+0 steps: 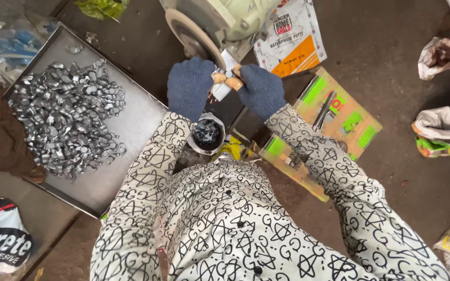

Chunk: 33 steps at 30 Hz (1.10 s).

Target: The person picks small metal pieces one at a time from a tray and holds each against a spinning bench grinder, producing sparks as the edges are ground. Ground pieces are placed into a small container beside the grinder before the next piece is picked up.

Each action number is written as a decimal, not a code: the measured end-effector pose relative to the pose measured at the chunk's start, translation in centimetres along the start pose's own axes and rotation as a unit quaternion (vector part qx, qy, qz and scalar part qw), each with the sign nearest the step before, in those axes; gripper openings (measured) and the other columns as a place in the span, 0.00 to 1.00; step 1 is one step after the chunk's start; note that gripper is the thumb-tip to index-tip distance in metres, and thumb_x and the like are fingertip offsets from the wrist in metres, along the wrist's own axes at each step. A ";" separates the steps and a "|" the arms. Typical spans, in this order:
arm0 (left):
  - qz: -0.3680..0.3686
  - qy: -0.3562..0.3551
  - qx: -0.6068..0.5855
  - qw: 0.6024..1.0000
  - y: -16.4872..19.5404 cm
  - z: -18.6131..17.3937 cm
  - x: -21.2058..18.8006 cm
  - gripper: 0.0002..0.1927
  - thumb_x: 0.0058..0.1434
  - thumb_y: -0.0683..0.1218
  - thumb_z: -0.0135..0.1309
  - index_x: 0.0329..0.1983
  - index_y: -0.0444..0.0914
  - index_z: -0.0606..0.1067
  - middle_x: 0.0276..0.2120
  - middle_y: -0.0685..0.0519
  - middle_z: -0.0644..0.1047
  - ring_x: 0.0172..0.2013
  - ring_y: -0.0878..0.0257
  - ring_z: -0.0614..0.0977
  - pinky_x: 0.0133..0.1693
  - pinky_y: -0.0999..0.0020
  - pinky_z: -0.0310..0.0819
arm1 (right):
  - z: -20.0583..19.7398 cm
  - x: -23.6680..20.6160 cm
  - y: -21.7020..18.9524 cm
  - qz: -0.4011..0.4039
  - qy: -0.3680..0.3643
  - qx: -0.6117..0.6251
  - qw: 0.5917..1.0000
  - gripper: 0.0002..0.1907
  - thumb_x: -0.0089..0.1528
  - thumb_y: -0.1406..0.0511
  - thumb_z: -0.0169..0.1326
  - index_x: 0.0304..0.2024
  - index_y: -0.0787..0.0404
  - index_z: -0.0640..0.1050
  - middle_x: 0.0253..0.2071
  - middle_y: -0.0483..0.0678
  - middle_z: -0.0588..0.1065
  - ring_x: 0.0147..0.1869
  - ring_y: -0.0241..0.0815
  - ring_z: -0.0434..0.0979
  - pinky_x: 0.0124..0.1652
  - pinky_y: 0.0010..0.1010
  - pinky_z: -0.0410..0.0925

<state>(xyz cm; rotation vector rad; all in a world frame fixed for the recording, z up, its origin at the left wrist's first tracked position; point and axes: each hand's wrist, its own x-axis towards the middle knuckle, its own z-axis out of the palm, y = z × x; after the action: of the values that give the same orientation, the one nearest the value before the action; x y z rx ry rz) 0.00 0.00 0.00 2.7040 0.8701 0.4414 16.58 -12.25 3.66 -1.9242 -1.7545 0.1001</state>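
Big metal tray (131,130) sits at 9 o'clock, loaded with a heap of shiny metal pieces (66,117). Up at 12 o'clock there's a grinder (209,21) with its wheel (192,37). Both gloved hands meet just under the wheel: left hand (189,86) and right hand (260,89) pinch one small metal piece (225,78) against it, few sparks. Small cup (207,135) of dark bits sits right below.

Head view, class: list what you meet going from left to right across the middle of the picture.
Heap of shiny metal pieces on the grey metal tray → left hand in blue knitted glove → right hand in blue knitted glove → yellow-and-green flat cardboard box → white crumpled bag.
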 end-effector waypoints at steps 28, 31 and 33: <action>-0.203 0.013 0.292 0.934 -14.8 -7.4 -16.4 0.18 0.57 0.44 0.52 0.52 0.41 0.76 0.41 0.51 0.73 0.41 0.53 0.76 0.41 0.52 0.71 | 6.7 -10.8 -9.1 0.503 -0.079 0.699 0.503 0.21 0.69 0.56 0.52 0.58 0.63 0.74 0.35 0.39 0.72 0.31 0.27 0.68 0.28 0.17 0.63; -0.101 -0.011 0.202 0.974 -18.3 -8.0 -17.0 0.15 0.60 0.41 0.50 0.50 0.42 0.75 0.44 0.51 0.75 0.44 0.52 0.76 0.44 0.54 0.71 | 6.8 -9.9 -10.7 0.468 -0.086 0.675 0.564 0.21 0.69 0.57 0.51 0.55 0.66 0.74 0.35 0.40 0.72 0.30 0.28 0.69 0.26 0.19 0.63; -0.121 -0.030 0.147 0.981 -18.6 -8.0 -16.5 0.15 0.62 0.41 0.49 0.52 0.43 0.76 0.42 0.51 0.76 0.43 0.53 0.77 0.46 0.54 0.72 | 7.1 -8.6 -11.5 0.439 -0.086 0.665 0.599 0.20 0.68 0.57 0.51 0.54 0.66 0.75 0.35 0.43 0.74 0.27 0.31 0.69 0.24 0.22 0.63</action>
<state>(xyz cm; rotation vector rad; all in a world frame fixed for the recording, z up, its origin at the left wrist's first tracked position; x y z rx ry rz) -25.33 5.92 -2.38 2.7984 1.3179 0.1894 2.04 -17.89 -0.07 -1.2542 -0.1751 1.4877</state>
